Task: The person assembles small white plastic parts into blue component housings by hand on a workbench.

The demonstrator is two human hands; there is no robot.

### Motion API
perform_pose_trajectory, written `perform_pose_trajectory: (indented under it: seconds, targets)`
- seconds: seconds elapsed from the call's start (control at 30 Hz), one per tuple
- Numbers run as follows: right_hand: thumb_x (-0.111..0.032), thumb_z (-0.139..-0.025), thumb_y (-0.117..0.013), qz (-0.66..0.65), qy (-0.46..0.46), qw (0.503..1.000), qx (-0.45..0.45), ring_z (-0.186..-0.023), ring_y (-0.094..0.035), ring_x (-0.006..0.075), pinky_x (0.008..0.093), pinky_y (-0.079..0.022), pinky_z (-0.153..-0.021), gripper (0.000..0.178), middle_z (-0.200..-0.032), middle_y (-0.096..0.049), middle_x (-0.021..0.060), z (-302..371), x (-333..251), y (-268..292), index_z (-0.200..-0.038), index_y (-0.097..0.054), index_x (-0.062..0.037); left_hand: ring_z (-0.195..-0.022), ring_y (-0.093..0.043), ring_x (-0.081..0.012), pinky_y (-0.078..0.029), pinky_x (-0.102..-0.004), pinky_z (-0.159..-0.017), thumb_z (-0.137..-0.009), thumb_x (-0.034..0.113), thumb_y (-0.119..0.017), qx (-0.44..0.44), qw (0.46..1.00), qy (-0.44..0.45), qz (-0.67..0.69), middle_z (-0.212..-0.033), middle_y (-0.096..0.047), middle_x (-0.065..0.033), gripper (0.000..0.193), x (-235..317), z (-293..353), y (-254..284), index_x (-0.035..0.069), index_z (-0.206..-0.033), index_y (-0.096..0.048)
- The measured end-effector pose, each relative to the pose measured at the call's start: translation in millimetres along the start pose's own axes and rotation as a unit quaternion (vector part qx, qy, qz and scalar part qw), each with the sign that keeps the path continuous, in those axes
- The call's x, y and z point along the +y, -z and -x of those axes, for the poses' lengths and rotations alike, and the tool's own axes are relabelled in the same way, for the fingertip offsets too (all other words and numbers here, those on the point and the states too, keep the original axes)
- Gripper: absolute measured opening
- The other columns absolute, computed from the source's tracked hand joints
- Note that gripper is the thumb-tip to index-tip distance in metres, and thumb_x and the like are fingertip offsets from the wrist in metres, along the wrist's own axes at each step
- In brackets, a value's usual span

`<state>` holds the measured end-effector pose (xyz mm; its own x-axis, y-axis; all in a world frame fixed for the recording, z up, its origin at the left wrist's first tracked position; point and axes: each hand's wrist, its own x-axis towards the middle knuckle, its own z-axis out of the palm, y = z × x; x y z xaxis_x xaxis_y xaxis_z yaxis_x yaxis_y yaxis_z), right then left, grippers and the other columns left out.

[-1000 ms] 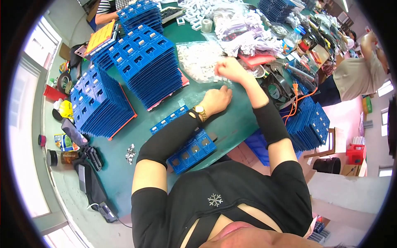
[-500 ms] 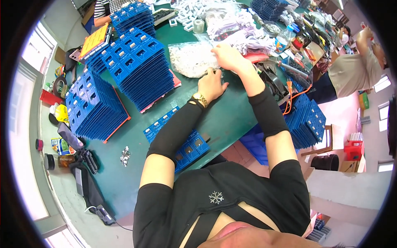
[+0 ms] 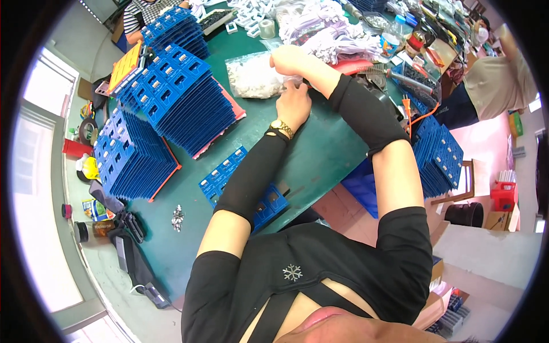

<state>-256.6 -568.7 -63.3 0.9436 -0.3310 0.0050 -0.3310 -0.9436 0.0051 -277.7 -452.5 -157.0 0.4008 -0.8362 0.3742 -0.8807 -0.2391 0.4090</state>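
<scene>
Two hands of ours now meet at the transparent plastic bag of small off-white pieces (image 3: 251,77), near 12 o'clock. A second ago our left hand (image 3: 294,103) was well apart from it on the counter; now its fingertips are at the bag's 4 o'clock corner. Our right hand (image 3: 291,60) has risen over the bag's 2 o'clock corner, fingers curled. Whether either hand grasps plastic or pieces, we cannot make out. For the work in hand, we judge that attention is on the bag rather than the flat blue panel with rectangular cut-outs (image 3: 220,177) partly under our left forearm.

Our green counter (image 3: 326,154) carries a tall stack of blue panels (image 3: 177,97) toward 10 o'clock, a small heap of shiny metal bits (image 3: 178,218) at 8, and bundled white cables (image 3: 320,28) past 12. Around us, a co-worker in a striped sleeve (image 3: 132,23) sits toward 11, a person in a beige top (image 3: 486,86) is at 2, and bright windows (image 3: 43,166) line 9.
</scene>
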Motion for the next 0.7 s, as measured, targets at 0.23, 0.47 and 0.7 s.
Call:
perform_pose_trajectory:
  seconds: [0.23, 0.47, 0.7]
  targets:
    - [-0.009, -0.074, -0.058, -0.022, 0.045, 0.996, 0.07, -0.084, -0.069, 0.0339, 0.0441, -0.054, -0.071, 0.017, -0.086, -0.07, 0.0184, -3, 10, -4, -0.08, -0.072, -0.0033, -0.078, -0.066, -0.037, -0.054, -0.0473, -0.066, -0.082, 0.018, -0.056, -0.007, 0.999, -0.023, -0.03, -0.113, -0.052, -0.0218, 0.028, -11, 8, 12, 0.004, -0.106, -0.056]
    - [-0.01, -0.074, -0.062, -0.046, 0.073, 0.982, 0.17, -0.087, -0.068, 0.0313, 0.043, -0.054, -0.073, 0.015, -0.09, -0.07, 0.0134, -7, 1, 13, -0.083, -0.073, -0.0121, -0.085, -0.062, -0.041, -0.052, -0.0504, -0.072, -0.086, 0.023, -0.056, -0.029, 0.999, 0.006, -0.023, -0.107, -0.051, -0.0204, 0.026, -30, 7, 27, 0.006, -0.104, -0.056]
    - [-0.009, -0.074, -0.061, -0.025, 0.071, 0.988, 0.136, -0.087, -0.068, 0.0311, 0.0419, -0.053, -0.073, 0.018, -0.089, -0.07, 0.0118, -5, 10, 35, -0.084, -0.074, -0.0161, -0.097, -0.058, -0.0383, -0.051, -0.0495, -0.075, -0.082, 0.042, -0.066, -0.103, 0.989, -0.059, -0.089, -0.106, -0.05, -0.0192, 0.043, -6, 19, 43, 0.007, -0.104, -0.056]
